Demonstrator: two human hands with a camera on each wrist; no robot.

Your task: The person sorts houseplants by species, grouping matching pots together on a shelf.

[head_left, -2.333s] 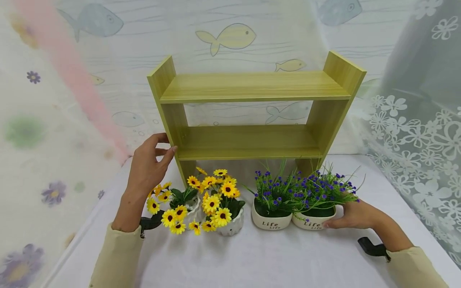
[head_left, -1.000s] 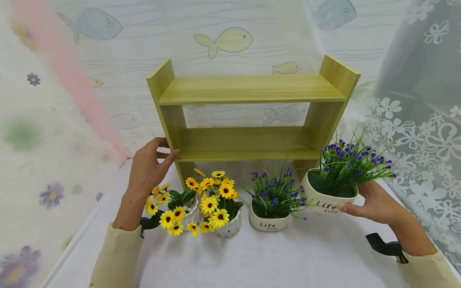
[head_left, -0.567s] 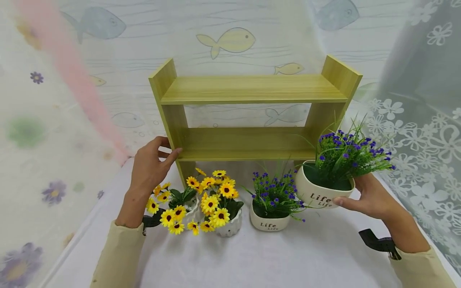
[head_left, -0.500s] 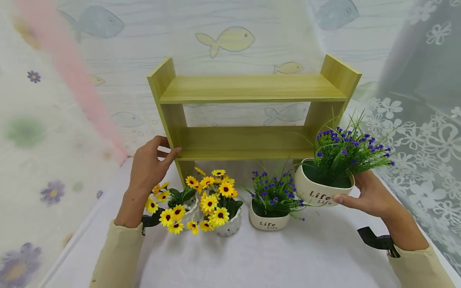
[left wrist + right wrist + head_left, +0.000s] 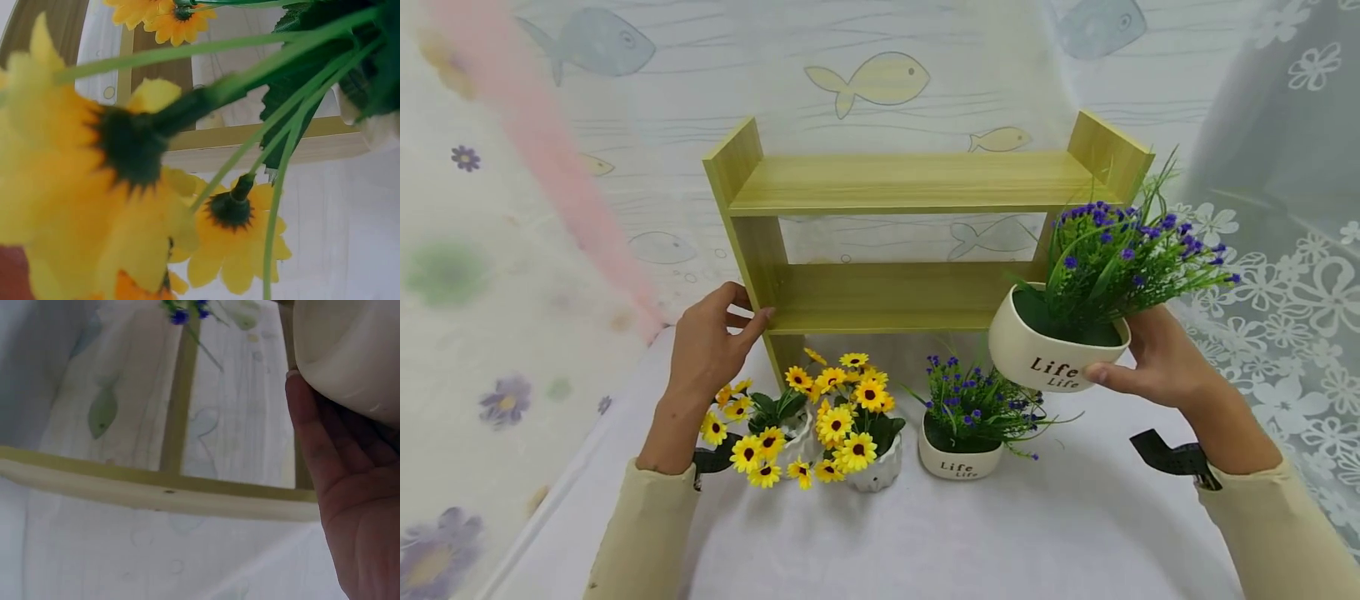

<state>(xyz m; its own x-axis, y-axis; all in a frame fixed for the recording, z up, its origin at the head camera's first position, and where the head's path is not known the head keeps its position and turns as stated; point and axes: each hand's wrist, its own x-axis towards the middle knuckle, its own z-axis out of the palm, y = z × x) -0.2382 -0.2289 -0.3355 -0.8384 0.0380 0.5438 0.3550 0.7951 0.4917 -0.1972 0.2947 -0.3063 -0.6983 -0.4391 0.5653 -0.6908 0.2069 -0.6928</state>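
Note:
My right hand [image 5: 1180,371] grips a cream flowerpot [image 5: 1026,354] marked "Life", with its thumb on the front. The pot, full of grass and small purple flowers, is tilted and held above the table, in front of the wooden shelf's [image 5: 902,304] right end. In the right wrist view, fingers [image 5: 315,437] lie against the pot's underside [image 5: 356,362]. My left hand [image 5: 711,350] holds the shelf's left side panel, thumb at its front edge. A matching purple-flowered pot [image 5: 958,462] stands on the table. In the left wrist view, yellow flowers [image 5: 231,231] largely cover the scene.
Two whitish pots with yellow flowers, a right one [image 5: 876,467] and a left one [image 5: 797,446], stand before the shelf's left half. A white cloth covers the table [image 5: 940,542]. Patterned curtains [image 5: 580,167] hang behind and at the sides.
My right hand has lifted the purple-flowered pot off the table from beside its twin, first rightward, then up and back left toward the shelf. My left hand keeps its place on the side panel.

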